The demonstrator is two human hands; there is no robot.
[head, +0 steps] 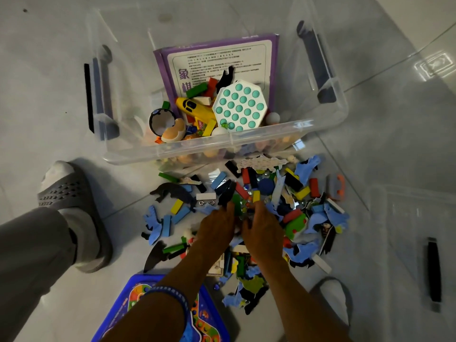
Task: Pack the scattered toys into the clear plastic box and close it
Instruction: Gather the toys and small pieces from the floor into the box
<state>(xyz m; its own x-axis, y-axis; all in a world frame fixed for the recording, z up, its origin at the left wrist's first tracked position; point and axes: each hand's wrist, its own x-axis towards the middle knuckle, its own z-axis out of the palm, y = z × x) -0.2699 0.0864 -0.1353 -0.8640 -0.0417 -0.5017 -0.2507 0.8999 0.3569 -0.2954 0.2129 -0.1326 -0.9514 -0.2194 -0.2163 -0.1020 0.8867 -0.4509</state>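
I see the clear plastic box [172, 150] in the upper middle of the frame, standing open on the tiled floor [49, 90], already partly filled. Inside it a purple board-game box [275, 70] leans at the back, with a white pop-it board with teal bubbles [239, 107] in front of it, a yellow toy [195, 108] to its left, and loose coloured blocks around them. Just below the box's near wall, in the centre of the frame, lies the heap of scattered toys [303, 208]: blue and black foam animal shapes, coloured wooden blocks, glass marbles.

My left hand [217, 230] and right hand [261, 233] lie side by side on the middle of that heap, palms down, fingers reaching into the pieces. The fingertips are buried among the toys, so I cannot tell whether either hand grips anything.

A blue game board [128, 299] lies at the bottom of the frame, partly under my left forearm, which wears a blue wristband [182, 298]. At the left edge my foot sits in a grey slipper [74, 193]. At the right edge lies the clear lid [407, 218] with a dark latch.
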